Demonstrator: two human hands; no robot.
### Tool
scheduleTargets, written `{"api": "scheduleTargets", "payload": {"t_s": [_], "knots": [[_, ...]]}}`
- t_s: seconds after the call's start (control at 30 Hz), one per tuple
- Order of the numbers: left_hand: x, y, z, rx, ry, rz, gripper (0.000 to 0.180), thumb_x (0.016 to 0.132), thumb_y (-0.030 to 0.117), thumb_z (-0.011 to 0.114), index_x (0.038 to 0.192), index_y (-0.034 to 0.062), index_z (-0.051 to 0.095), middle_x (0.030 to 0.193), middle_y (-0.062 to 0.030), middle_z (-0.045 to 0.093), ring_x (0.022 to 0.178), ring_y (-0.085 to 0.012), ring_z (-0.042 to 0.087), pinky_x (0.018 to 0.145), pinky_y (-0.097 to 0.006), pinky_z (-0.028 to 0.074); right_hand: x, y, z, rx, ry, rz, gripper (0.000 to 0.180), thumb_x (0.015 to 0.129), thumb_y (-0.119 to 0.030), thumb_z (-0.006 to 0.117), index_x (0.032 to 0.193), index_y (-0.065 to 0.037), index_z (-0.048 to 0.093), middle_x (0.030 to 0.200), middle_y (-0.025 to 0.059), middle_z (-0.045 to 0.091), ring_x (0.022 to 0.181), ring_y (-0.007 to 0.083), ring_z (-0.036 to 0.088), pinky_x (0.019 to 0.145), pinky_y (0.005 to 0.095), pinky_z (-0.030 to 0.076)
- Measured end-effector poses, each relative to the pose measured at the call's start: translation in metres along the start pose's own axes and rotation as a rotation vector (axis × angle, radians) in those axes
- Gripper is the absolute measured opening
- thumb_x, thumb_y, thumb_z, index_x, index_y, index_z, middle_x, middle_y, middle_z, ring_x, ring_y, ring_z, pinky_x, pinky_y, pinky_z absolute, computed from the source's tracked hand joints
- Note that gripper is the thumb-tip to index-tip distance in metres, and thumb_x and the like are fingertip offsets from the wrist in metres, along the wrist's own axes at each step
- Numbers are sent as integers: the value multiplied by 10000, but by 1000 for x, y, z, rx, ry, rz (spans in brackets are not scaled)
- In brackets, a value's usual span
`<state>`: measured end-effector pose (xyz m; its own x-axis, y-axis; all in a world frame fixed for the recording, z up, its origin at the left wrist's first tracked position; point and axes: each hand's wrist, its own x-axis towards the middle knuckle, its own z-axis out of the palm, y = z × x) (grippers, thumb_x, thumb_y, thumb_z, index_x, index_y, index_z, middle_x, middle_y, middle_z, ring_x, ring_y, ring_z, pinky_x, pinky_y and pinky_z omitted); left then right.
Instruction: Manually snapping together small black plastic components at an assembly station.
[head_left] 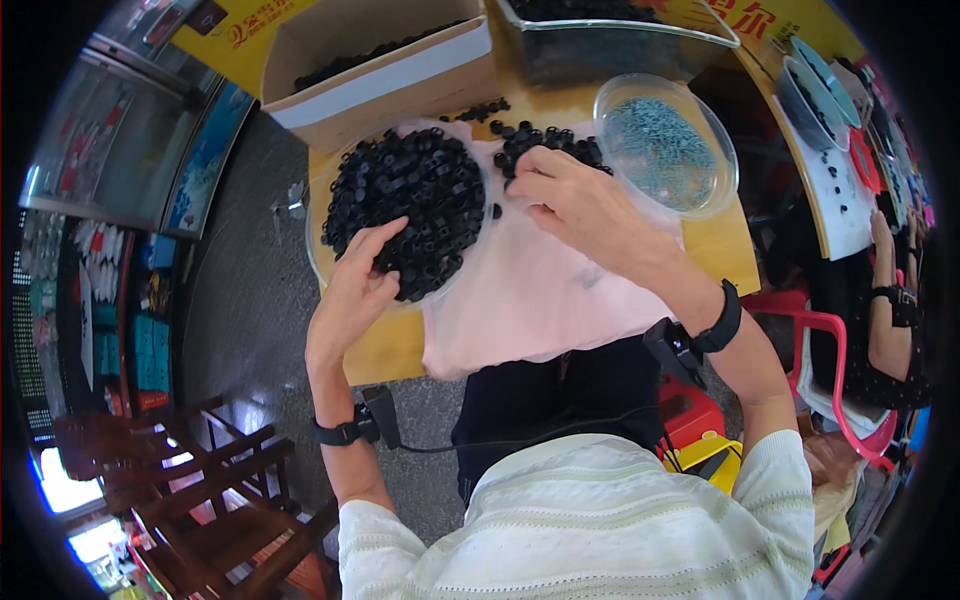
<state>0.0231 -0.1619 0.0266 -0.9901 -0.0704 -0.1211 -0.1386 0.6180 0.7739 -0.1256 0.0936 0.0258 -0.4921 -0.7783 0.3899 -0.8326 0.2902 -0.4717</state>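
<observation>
My left hand rests at the near left side of a round clear tray heaped with small black plastic parts. Its index finger and thumb are apart and touch the heap; the other fingers are partly hidden. A smaller pile of the black parts lies on a pink cloth to the right. Over that pile's near edge, my right hand has its fingers bent and drawn together. Whatever is between those fingertips is hidden.
Behind the tray stands a cardboard box with black parts inside. A clear bin sits at the back. To the right is a round clear container of small bluish metal pieces. Another person's arm shows at the far right.
</observation>
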Motion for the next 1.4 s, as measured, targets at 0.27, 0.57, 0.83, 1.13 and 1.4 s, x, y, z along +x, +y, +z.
{"api": "scheduleTargets", "payload": {"t_s": [0.27, 0.57, 0.83, 1.13, 1.4], "knots": [[5, -3, 5, 264, 60, -67, 730, 729, 138, 736, 1380, 17, 430, 1164, -173, 529, 1009, -297, 567, 850, -346, 466, 35, -42, 48, 42, -180, -29, 314, 699, -61, 706, 950, 62, 563, 953, 199, 567, 966, 374, 572, 794, 439, 481], [19, -3, 11, 55, 102, -73, 765, 644, 114, 766, 1331, -1, 450, 1158, -184, 557, 1075, -305, 571, 871, -361, 483, 61, -36, 70, 226, -375, 262, 532, 622, -39, 752, 1097, 105, 558, 933, 264, 647, 935, 364, 650, 802, 391, 527], [23, -16, 21, -230, 128, -27, 669, 671, 26, 719, 1292, 49, 470, 1009, -39, 549, 879, -115, 570, 764, -237, 478, 63, -34, 72, 371, -305, 345, 467, 630, -61, 740, 1042, 93, 583, 859, 243, 666, 838, 349, 675, 738, 375, 534], [27, -5, 17, -297, 158, -93, 641, 681, 17, 727, 1281, 40, 504, 1029, -28, 533, 878, -108, 568, 756, -239, 483, 68, -34, 71, 380, -247, 385, 464, 649, -100, 717, 1054, 96, 603, 934, 269, 664, 898, 368, 666, 787, 391, 523], [23, -26, 11, -318, 228, 96, 541, 681, 36, 738, 1197, 65, 579, 1034, -15, 607, 875, -90, 590, 755, -262, 513, 66, -37, 85, 396, -99, 195, 449, 666, -118, 701, 1087, 24, 630, 916, 234, 673, 878, 372, 663, 806, 387, 513]]}}
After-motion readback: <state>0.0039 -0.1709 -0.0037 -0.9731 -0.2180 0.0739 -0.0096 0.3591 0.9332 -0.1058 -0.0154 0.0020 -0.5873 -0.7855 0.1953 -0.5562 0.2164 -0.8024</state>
